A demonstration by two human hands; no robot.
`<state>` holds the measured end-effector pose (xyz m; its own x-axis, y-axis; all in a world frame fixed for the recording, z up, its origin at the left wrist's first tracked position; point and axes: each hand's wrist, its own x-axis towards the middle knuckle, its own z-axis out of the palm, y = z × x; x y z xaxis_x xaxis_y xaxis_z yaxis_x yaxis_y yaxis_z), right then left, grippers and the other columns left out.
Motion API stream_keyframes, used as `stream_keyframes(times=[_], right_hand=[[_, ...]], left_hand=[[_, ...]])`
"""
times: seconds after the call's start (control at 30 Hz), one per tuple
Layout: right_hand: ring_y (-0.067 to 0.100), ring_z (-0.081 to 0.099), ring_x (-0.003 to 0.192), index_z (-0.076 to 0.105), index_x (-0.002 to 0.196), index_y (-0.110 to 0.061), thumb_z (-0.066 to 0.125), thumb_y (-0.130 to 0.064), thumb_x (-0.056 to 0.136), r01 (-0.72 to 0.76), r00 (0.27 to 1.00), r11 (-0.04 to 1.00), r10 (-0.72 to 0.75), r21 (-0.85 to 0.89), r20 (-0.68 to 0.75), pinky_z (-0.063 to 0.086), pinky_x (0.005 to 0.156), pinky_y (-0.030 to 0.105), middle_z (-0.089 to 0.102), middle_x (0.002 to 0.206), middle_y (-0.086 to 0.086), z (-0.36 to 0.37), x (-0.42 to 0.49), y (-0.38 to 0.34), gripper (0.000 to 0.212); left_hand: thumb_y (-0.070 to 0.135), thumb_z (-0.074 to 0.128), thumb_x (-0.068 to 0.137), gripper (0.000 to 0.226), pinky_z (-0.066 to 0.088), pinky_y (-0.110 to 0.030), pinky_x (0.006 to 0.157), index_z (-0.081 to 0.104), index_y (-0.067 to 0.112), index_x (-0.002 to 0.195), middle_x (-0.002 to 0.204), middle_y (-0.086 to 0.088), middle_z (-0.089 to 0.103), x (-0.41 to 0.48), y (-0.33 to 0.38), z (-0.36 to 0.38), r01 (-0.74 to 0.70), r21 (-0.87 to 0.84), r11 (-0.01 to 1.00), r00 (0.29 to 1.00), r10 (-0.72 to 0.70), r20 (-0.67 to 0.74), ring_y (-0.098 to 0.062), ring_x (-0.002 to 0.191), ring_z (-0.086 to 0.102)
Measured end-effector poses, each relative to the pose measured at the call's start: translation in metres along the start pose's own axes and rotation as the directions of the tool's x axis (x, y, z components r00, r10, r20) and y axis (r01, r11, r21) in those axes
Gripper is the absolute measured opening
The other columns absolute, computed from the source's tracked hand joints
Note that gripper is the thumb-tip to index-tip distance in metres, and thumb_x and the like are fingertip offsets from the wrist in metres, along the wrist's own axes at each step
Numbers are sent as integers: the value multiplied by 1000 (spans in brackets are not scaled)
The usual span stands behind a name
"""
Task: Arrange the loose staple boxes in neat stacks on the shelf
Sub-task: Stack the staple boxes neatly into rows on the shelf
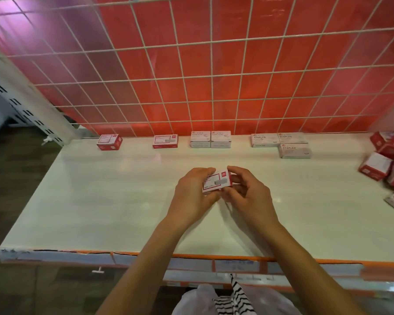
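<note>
A small cardboard staple box, a flat rectangular carton with a white top face framed in red and a red logo patch at its far right corner, is held between both hands above the middle of the shelf. The left hand curls round its near left end, and the right hand pinches its far right end. Its long axis runs from near-left to far-right, with the printed face turned up; the small print is too blurred to read. The shelf is a smooth, glossy off-white board with an orange front strip. Behind it a white wire grid covers a shiny red panel. Along the back lie a red box, a second red box, a touching white pair and three pale boxes printed "STAPLES". A jumbled red heap lies at the right edge
</note>
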<state>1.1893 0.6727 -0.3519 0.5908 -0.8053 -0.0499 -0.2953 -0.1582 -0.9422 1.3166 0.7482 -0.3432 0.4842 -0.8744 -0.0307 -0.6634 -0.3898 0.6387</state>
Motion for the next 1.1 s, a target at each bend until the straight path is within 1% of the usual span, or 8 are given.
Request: stream_keyframes(times=[0.2,0.3,0.4,0.53,0.67,0.9,1.0,1.1], right_hand=[[9,65,99,52,121,-27,67,-11,86,-23,998,999,21,40,56,56,87,32,67,110,-5,35,9,-8,41],[7,62,99,53,123,-27,65,-16,88,-13,998,999,16,-45,67,52,90,21,64,113,-8,53,12,-12,38],[4,56,99,56,123,-24,61,-14,90,41,999,988,-36,-147,39,43,84,8,61,116,-7,68,16,-16,35],[5,54,104,58,122,-21,59,-15,92,43,999,977,-41,-209,12,44,93,17,59,119,-6,85,21,-23,31],[5,56,104,60,120,-21,59,-15,91,54,999,975,-53,-216,11,46,94,19,59,118,-6,101,26,-30,29],[6,55,103,60,118,-23,58,-23,92,57,998,955,-64,-291,-12,49,94,24,60,117,-7,121,33,-35,26],[10,53,109,61,120,-21,57,-24,94,95,995,913,-101,-396,6,42,96,21,59,121,-6,125,42,-42,27],[16,48,120,59,125,-17,57,-16,92,192,979,808,-199,-558,49,30,98,17,57,130,-2,132,61,-48,33]], left_hand=[[32,72,84,55,41,-27,104,52,26,135,134,4,55,5,-25,-22,-32,90,995,999,31,9,-13,119,51],[32,73,82,54,41,-28,104,54,26,133,133,3,55,9,-43,-34,-41,153,987,999,41,9,-15,119,51],[32,73,83,53,40,-27,103,54,28,132,133,4,55,15,-64,-49,-46,228,973,999,51,-12,-14,119,50],[32,74,81,55,39,-27,99,55,24,132,133,2,55,29,-93,-77,-13,290,957,998,28,-50,-17,117,51],[31,76,80,55,42,-34,96,56,20,130,130,-2,57,51,-116,-103,23,318,948,995,8,-95,-23,115,52],[32,72,83,46,45,-41,94,58,23,125,119,-6,58,90,-132,-123,12,416,909,999,8,-48,-28,111,54],[33,71,83,42,45,-42,92,60,21,122,115,-7,60,101,-135,-124,25,481,877,999,-5,-42,-28,109,53],[25,69,84,38,46,-41,90,59,20,121,116,-7,59,110,-139,-122,15,522,853,1000,2,-31,-28,109,53]])
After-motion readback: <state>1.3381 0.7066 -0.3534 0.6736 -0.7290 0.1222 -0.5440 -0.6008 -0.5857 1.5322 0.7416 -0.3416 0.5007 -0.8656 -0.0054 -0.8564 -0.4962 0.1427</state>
